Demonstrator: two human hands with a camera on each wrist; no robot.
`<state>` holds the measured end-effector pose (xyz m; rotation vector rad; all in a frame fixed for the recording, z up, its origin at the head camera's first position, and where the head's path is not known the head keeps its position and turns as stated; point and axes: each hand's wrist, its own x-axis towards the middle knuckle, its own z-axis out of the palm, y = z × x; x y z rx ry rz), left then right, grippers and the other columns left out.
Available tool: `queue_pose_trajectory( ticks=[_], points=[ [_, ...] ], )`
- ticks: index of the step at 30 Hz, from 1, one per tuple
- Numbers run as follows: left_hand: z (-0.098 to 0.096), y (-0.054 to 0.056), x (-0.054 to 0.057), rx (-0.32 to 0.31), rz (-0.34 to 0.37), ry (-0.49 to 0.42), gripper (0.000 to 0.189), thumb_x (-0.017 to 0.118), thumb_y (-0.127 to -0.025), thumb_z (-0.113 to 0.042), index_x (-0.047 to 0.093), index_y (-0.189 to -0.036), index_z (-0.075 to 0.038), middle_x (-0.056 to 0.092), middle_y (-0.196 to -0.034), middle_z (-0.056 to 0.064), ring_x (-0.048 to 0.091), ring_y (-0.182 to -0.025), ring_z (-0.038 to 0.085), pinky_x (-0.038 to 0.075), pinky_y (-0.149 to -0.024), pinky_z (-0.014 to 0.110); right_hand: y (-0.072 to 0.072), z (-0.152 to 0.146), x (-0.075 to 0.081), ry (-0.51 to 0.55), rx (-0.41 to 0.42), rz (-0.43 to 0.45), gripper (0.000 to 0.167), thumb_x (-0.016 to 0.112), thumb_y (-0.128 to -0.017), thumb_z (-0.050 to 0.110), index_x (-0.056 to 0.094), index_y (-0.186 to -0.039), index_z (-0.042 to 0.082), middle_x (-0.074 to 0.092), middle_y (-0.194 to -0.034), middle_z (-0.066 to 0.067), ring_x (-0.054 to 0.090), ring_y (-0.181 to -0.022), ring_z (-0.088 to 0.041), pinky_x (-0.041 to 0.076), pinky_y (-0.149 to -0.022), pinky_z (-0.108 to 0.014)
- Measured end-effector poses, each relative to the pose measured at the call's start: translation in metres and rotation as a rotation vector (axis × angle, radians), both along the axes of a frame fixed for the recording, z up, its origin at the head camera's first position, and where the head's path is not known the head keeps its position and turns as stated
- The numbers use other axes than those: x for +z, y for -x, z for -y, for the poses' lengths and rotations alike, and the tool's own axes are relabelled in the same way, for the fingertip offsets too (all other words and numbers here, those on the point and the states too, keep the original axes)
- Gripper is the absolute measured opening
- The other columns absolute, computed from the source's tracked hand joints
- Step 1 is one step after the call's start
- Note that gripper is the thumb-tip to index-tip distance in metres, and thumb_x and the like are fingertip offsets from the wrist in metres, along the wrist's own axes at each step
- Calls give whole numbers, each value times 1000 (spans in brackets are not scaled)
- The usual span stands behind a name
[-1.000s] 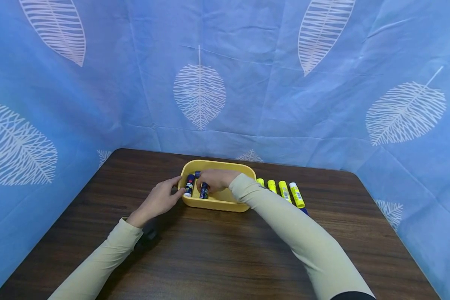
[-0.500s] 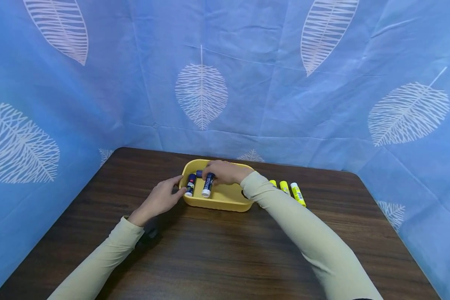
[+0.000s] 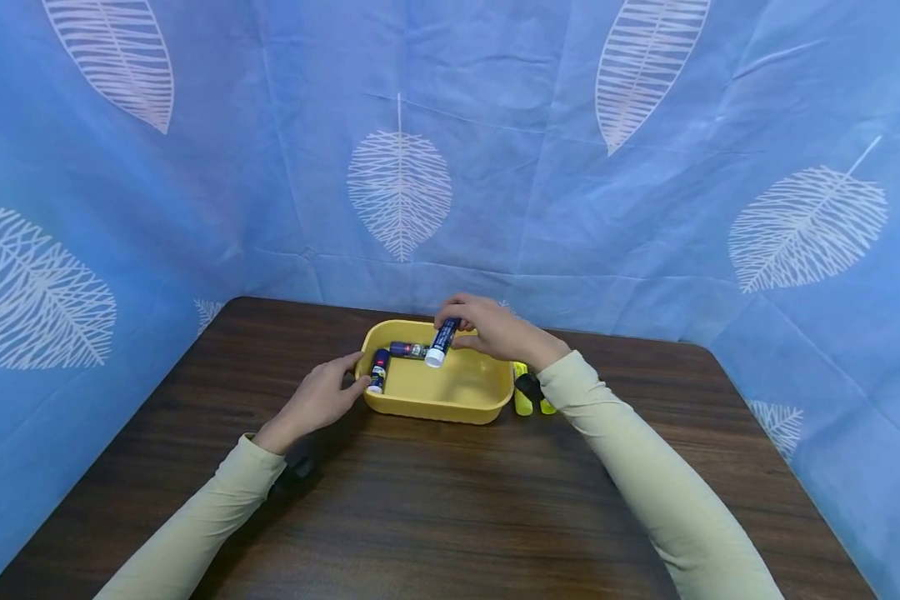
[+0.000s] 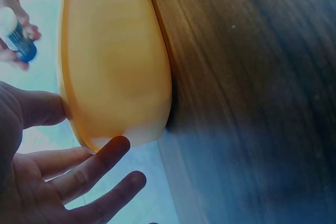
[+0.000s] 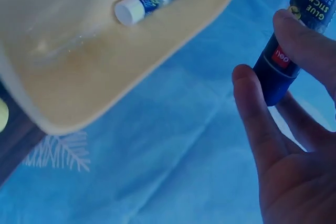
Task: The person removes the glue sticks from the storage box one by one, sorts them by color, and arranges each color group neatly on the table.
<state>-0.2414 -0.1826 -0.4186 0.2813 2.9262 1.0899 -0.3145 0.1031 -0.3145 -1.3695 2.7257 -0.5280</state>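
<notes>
My right hand [image 3: 487, 325] holds a dark blue glue stick [image 3: 442, 342] between thumb and fingers, raised above the yellow bin [image 3: 431, 410]. Its white end points down toward me in the head view; in the right wrist view the glue stick [image 5: 294, 40] shows its printed label. Two more blue glue sticks lie inside the bin: one along the left wall, a glue stick [image 3: 378, 371], and a second glue stick [image 3: 408, 350] along the back wall. At the bin's left end, my left hand [image 3: 318, 400] touches the rim with thumb and fingers spread, as the left wrist view also shows.
Yellow glue sticks [image 3: 522, 392] lie on the dark wooden table [image 3: 450, 500] right of the bin, partly hidden by my right arm. A blue leaf-print cloth [image 3: 510, 192] hangs behind the table.
My right hand has lifted the blue glue stick out of the bin, moving up and to the right. The back glue stick is now more visible. My left hand stays at the rim.
</notes>
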Motion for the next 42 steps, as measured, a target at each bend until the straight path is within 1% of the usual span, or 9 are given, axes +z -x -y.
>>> queue_pose_trajectory(
  ticks=[6,11,17,22,25,30,33,38,42],
  points=[
    [-2,-1,0,6,10,-7,58,57,-106,-23,39,-154,3,56,-145,23,57,-130,36,48,-105,55,-27,-32,5,50,-66,-71,28,73,-95,12,69,-123,15,55,-141,-11,63,-114,-27,56,-90,-43],
    [-2,-2,0,8,15,-5,58,57,-106,-24,39,-154,3,56,-145,23,58,-129,36,49,-104,54,-55,-64,-5,123,-169,-76,30,74,-94,15,68,-123,17,58,-134,-5,65,-97,-20,55,-80,-38],
    [1,-2,-2,10,6,7,58,57,-106,-24,39,-154,3,56,-144,23,59,-126,35,51,-101,53,-84,-93,-21,214,-285,-41,33,76,-93,20,69,-125,18,67,-115,5,59,-84,-12,50,-66,-30],
    [4,-1,-4,-17,-23,10,56,57,-106,-23,41,-153,2,60,-139,21,60,-125,35,53,-98,52,-104,-110,-35,240,-404,-1,31,75,-95,28,71,-123,16,70,-102,6,58,-83,-14,47,-67,-29],
    [5,0,-5,-31,-37,7,55,57,-106,-22,42,-153,2,63,-136,20,62,-121,33,55,-93,49,-115,-118,-44,260,-503,34,34,73,-96,30,70,-123,10,72,-100,1,61,-85,-15,50,-70,-30],
    [4,0,-5,-31,-39,8,56,57,-106,-23,41,-153,2,63,-136,20,62,-120,33,55,-93,49,-127,-131,-55,301,-657,85,42,71,-97,33,67,-126,2,74,-105,-8,70,-90,-18,59,-76,-34],
    [4,0,-5,-32,-38,5,56,57,-106,-22,41,-153,3,62,-136,21,62,-121,33,54,-94,50,-130,-138,-61,294,-719,105,46,71,-97,36,66,-126,1,75,-104,-10,72,-89,-20,59,-74,-37],
    [2,0,-4,-31,-38,16,57,57,-105,-23,41,-153,3,63,-135,21,63,-118,32,54,-92,49,-136,-150,-71,251,-784,139,49,71,-97,38,65,-127,0,76,-101,-11,74,-86,-22,59,-71,-39],
    [0,-1,-3,-24,-35,30,57,57,-105,-24,41,-153,3,63,-135,21,63,-114,31,54,-91,49,-138,-156,-79,215,-812,132,48,72,-96,35,65,-127,-1,76,-96,-9,72,-79,-19,57,-65,-36]
  ],
)
